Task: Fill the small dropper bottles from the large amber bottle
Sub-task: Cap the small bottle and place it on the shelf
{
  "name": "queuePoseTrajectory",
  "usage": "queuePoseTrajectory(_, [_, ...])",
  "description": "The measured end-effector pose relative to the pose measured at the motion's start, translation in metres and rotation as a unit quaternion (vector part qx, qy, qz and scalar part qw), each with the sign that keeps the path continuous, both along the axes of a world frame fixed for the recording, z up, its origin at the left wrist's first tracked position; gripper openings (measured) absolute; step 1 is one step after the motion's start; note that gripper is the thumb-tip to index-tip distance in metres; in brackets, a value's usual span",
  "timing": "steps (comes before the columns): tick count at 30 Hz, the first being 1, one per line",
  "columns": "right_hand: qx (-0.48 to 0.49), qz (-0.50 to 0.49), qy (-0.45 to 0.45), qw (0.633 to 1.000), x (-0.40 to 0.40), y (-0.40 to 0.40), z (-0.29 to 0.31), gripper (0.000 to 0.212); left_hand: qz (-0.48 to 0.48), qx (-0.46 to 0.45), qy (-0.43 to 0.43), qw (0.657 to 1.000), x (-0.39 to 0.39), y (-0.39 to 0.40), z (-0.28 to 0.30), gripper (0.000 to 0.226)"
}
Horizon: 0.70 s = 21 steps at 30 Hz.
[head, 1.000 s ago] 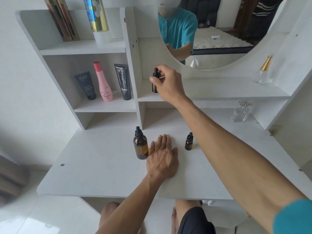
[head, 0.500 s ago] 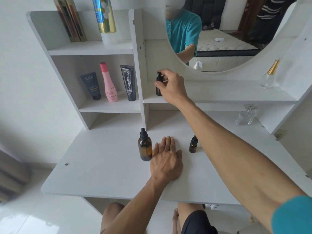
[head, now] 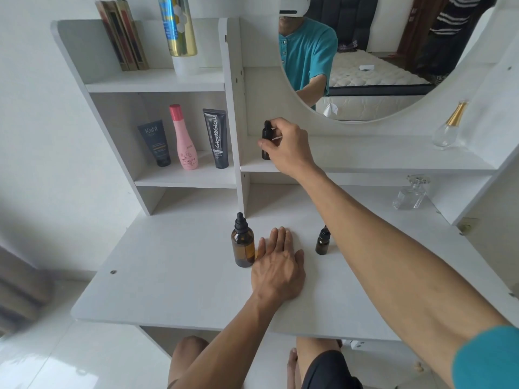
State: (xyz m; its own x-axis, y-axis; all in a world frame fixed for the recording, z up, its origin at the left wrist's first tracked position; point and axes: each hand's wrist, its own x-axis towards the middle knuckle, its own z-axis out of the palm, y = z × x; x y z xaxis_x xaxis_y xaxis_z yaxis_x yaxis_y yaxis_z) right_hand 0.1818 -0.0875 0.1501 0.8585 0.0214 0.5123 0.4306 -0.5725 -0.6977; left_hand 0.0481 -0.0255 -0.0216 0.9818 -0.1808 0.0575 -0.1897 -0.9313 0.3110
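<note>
Your right hand pinches a small dropper bottle on the shelf.
Light, smooth glass: hold the body, not the cap. Your left hand lies flat, fingers straight, beside the large amber bottle.

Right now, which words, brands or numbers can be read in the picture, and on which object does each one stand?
"Kahf": on the dark tube on the middle shelf; the smaller print below it is too small to read.
"Tamara": on the pink bottle; the other print is too small.
"Glad2Glow": running vertically on the black tube; its lower print is blurred.
The amber dropper bottles, the books and the gold spray can show no readable text.
</note>
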Motion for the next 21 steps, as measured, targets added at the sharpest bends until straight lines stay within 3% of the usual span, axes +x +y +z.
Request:
queuePoseTrajectory(7, [0.015, -0.012, 0.038, 0.999, -0.008, -0.010, -0.004, 0.072, -0.001, -0.002, 0.000, 1.000, 0.000, 0.001, 0.000, 0.063])
queuePoseTrajectory(15, [0.062, -0.081, -0.076, 0.992, -0.076, -0.043, -0.012, 0.029, -0.006, 0.005, 0.000, 1.000, 0.001, 0.002, -0.001, 0.063])
queuePoseTrajectory(21, [-0.016, -0.097, -0.005, 0.995, -0.122, -0.073, -0.060, 0.032, -0.011, 0.003, -0.006, 1.000, -0.003, 0.003, 0.000, 0.062])
